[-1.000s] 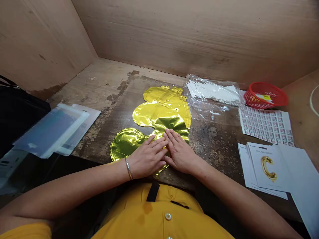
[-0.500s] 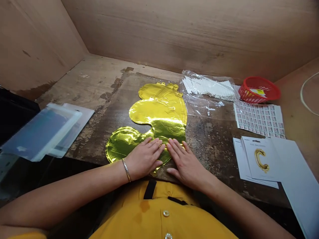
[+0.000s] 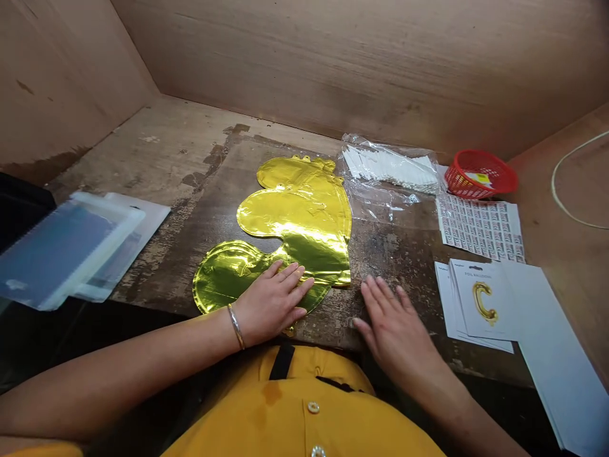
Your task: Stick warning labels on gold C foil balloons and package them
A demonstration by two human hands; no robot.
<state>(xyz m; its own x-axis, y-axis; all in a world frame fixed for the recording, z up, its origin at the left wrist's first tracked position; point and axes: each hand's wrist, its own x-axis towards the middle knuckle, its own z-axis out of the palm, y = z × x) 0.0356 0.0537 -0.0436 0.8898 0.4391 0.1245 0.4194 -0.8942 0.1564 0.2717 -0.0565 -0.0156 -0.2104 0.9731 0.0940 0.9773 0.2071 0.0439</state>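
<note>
Flat, shiny gold foil balloons (image 3: pixel 295 216) lie on the worn wooden table (image 3: pixel 190 222) in front of me, overlapping in a stack with rounded lobes to the left. My left hand (image 3: pixel 275 298) rests flat on the near part of the foil, fingers outstretched, a metal bangle at the wrist. To the right of the foil, my right hand (image 3: pixel 397 330) is over the table's near part with its fingers extended and holds nothing. It is apart from the balloons.
Printed cards (image 3: pixel 483 301) showing a gold C lie at right, beside blank white sheets (image 3: pixel 547 343). Behind them are a sticker sheet (image 3: pixel 480 225), a red basket (image 3: pixel 483 174) and a clear bag of white sticks (image 3: pixel 390 168). Clear plastic sleeves (image 3: pixel 61 247) overlap at left.
My right hand has left the foil and moved right, over the table. The left hand stays on the foil. The whole view has shifted slightly.
</note>
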